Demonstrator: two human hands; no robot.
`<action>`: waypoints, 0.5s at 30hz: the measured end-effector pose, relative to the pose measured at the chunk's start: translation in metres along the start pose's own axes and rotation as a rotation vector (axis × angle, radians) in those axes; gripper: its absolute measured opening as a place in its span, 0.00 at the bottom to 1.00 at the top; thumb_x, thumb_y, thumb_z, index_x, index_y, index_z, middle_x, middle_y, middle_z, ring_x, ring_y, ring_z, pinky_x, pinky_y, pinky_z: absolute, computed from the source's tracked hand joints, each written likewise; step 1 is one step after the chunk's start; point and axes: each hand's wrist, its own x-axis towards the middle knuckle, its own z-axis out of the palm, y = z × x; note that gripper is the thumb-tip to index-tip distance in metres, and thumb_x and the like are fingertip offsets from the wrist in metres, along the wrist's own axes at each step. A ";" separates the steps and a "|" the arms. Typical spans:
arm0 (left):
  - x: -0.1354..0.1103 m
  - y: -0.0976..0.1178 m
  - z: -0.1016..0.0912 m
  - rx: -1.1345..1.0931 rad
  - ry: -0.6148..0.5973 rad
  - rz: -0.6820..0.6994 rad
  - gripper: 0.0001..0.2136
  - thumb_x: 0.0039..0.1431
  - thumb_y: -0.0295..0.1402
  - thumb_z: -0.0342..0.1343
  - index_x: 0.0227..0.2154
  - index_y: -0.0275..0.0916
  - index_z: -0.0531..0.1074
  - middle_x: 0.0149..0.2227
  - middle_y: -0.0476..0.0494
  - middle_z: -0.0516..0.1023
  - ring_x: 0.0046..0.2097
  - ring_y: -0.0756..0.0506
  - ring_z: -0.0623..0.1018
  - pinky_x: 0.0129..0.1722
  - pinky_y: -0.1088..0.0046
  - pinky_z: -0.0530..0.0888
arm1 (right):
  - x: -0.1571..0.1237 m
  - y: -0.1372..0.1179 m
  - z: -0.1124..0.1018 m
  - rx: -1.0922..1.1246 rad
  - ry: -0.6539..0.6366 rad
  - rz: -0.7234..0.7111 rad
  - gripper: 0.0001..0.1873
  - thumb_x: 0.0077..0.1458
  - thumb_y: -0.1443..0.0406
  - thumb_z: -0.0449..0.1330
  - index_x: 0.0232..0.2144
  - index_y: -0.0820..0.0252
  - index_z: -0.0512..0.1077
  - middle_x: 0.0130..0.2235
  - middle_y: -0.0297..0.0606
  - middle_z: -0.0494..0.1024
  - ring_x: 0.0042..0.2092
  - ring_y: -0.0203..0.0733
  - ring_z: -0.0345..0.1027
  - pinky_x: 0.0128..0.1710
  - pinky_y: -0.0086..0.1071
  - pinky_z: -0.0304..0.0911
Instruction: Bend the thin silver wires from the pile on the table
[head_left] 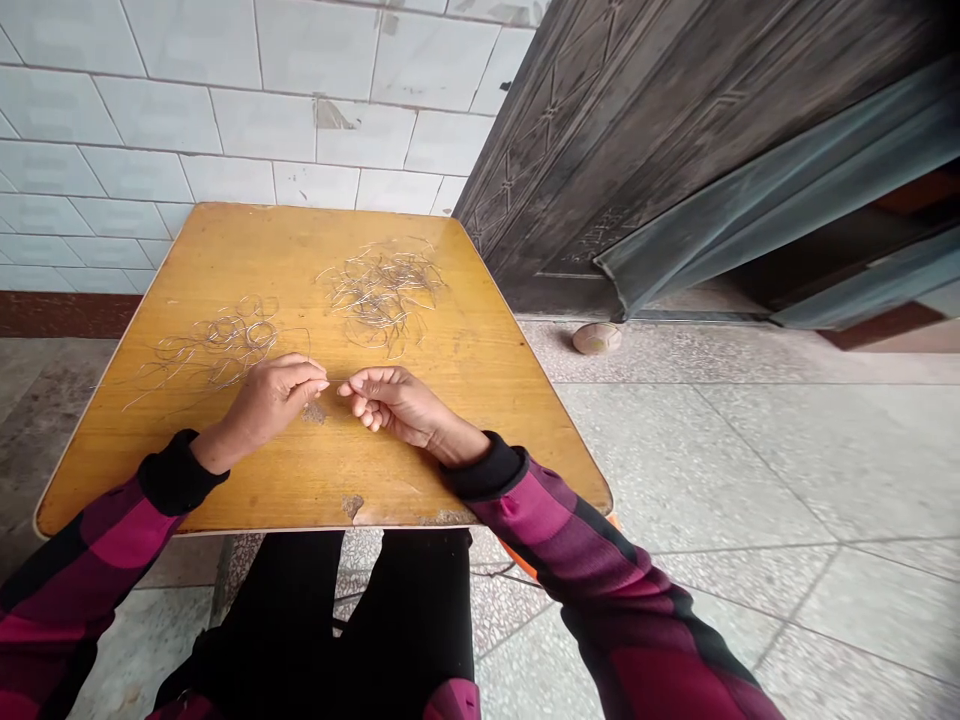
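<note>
A white tiled wall [225, 120] and a dark embossed metal door [585, 150] flank the yellow wooden counter [480, 400], which stands on a speckled terrazzo floor [712, 450]. On the counter lie a far tangle of thin silver wire [382, 295] and a nearer looped tangle of wire [217, 345]. Just in front of that nearer tangle, the left hand [270, 405] pinches its fingertips together, though any strand held is too fine to tell. Beside it, the right hand [397, 405] rests loosely curled, with nothing visible in it.

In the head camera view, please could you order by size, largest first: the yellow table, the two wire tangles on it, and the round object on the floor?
1. The yellow table
2. The left wire tangle and right wire tangle: they look alike, so I cannot rank them.
3. The round object
</note>
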 end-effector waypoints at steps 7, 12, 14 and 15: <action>-0.005 0.004 0.008 -0.145 0.078 -0.166 0.08 0.63 0.31 0.53 0.33 0.35 0.76 0.38 0.40 0.81 0.26 0.51 0.78 0.27 0.75 0.75 | 0.000 -0.002 0.000 0.176 -0.073 0.001 0.11 0.49 0.63 0.70 0.34 0.64 0.78 0.24 0.30 0.79 0.20 0.23 0.69 0.19 0.14 0.63; -0.006 0.006 0.008 -0.173 0.134 -0.175 0.09 0.63 0.33 0.53 0.36 0.36 0.77 0.33 0.43 0.82 0.26 0.51 0.79 0.27 0.76 0.76 | 0.000 0.004 0.003 0.221 -0.124 -0.015 0.14 0.46 0.64 0.72 0.37 0.61 0.79 0.26 0.30 0.80 0.19 0.22 0.65 0.18 0.14 0.60; -0.006 0.006 0.008 -0.170 0.144 -0.176 0.09 0.63 0.33 0.53 0.37 0.36 0.77 0.31 0.45 0.82 0.26 0.51 0.79 0.27 0.76 0.76 | 0.001 0.007 0.004 0.206 -0.110 -0.019 0.13 0.47 0.65 0.71 0.38 0.59 0.79 0.27 0.30 0.80 0.19 0.21 0.62 0.16 0.14 0.57; -0.006 0.006 0.009 -0.170 0.146 -0.177 0.08 0.63 0.33 0.53 0.36 0.37 0.77 0.30 0.45 0.82 0.26 0.51 0.80 0.27 0.77 0.76 | 0.001 0.009 0.004 0.200 -0.106 -0.021 0.13 0.48 0.65 0.70 0.39 0.58 0.79 0.27 0.30 0.80 0.18 0.21 0.61 0.16 0.15 0.56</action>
